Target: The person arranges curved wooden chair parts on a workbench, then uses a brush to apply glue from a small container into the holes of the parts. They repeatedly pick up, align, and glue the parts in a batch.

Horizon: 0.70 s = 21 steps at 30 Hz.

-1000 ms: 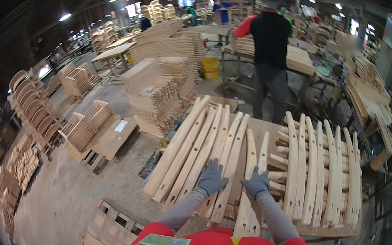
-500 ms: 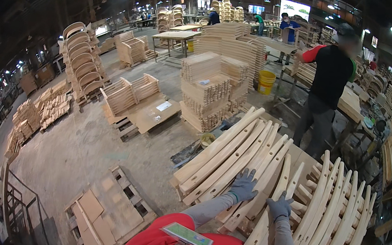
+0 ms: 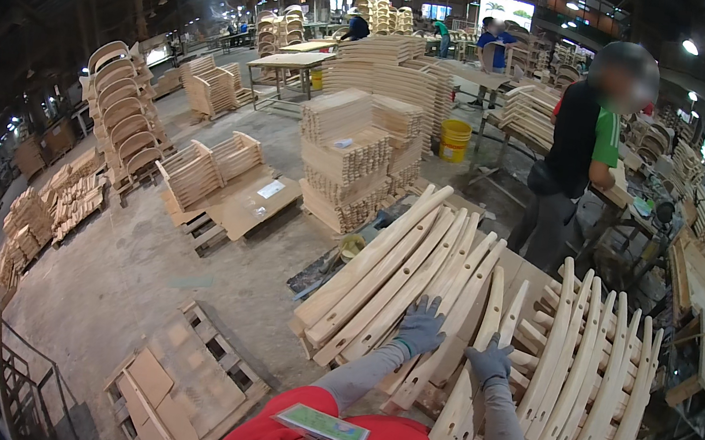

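Note:
Curved, pale wooden chair legs [image 3: 380,281] with round holes lie side by side on a board in front of me. My left hand [image 3: 422,325], in a grey glove, rests on the left group with its fingers spread. My right hand [image 3: 490,360], gloved too, lies over a curved leg [image 3: 459,408] and the narrower piece beside it. Its thumb and fingers are apart, and the palm side is hidden. More curved legs [image 3: 586,371] sit to the right, on top of crosswise wooden pieces.
A co-worker [image 3: 571,151] stands beyond the pieces at a workbench. Stacked wooden parts [image 3: 347,157] and a yellow bucket [image 3: 454,140] are ahead. A pallet with boards [image 3: 189,377] lies at lower left; stacked chair frames [image 3: 125,110] rise farther left.
The whole view has shifted slightly, so things sit farther left. Both hands stay at about the same places on the wood. The co-worker has turned, showing a green sleeve and a lowered arm.

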{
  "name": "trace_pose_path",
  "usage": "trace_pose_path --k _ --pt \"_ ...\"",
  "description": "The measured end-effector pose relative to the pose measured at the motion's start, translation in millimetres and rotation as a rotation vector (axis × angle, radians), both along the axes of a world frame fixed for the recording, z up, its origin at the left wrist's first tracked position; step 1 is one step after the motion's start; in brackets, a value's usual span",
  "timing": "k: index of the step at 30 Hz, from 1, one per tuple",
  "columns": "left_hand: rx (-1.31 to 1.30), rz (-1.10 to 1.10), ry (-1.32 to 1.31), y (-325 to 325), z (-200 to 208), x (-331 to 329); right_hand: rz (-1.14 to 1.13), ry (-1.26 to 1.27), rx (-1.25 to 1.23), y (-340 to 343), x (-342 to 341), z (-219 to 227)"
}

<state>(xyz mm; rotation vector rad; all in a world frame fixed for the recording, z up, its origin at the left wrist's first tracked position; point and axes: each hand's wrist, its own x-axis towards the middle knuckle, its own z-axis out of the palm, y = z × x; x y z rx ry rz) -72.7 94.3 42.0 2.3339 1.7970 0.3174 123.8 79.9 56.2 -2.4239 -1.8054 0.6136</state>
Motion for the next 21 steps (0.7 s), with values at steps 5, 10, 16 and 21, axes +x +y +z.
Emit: trace_pose_path --k 5,10,16,21 --pt "0.013 0.002 0.016 -0.9 -0.6 -0.7 -0.016 0.031 -0.021 -2.9 -3.4 5.9" --pt "0.024 0.009 0.026 -0.2 -1.5 -1.2 -0.019 0.040 -0.006 -3.6 -3.8 6.5" --pt "0.013 0.009 0.033 0.7 -2.9 0.3 -0.015 0.048 0.000 -2.2 -0.8 3.8" --pt "0.049 0.005 0.012 1.5 -6.2 -1.2 -0.021 0.022 -0.016 -0.8 -2.6 5.8"
